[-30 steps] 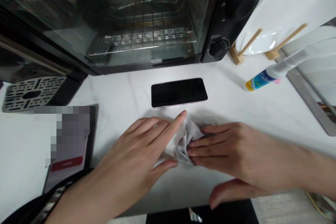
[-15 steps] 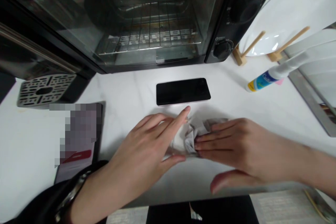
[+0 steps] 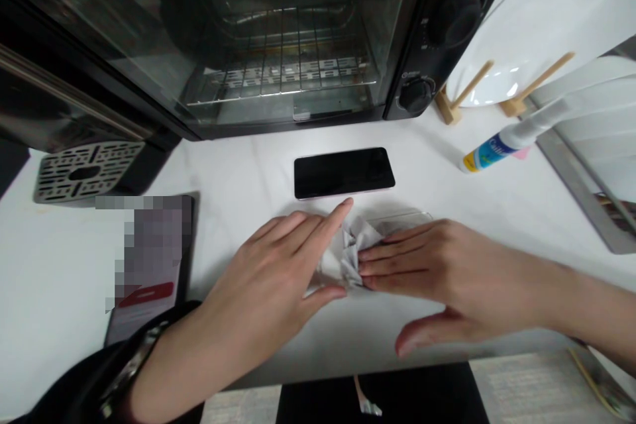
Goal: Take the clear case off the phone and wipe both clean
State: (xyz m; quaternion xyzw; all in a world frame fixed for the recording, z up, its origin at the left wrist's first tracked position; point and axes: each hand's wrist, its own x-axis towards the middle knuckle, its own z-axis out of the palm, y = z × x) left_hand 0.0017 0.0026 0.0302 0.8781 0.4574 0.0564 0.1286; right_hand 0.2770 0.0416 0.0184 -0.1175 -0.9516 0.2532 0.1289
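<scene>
Beneath my right fingers [image 3: 397, 261] the crumpled wipe [image 3: 364, 234] looks matt, like tissue or thin cloth; the clear piece [image 3: 416, 214], smooth plastic. The desk [image 3: 238, 175] is smooth, the phone [image 3: 344, 173] glassy and glossy, the peg stand [image 3: 448, 108] plain pale wood.

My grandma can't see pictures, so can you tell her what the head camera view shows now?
A person's right hand rests on a crumpled pale cloth over a see-through item on a white counter, with the left hand beside it. Beyond them are a black phone and a toaster oven.
</scene>
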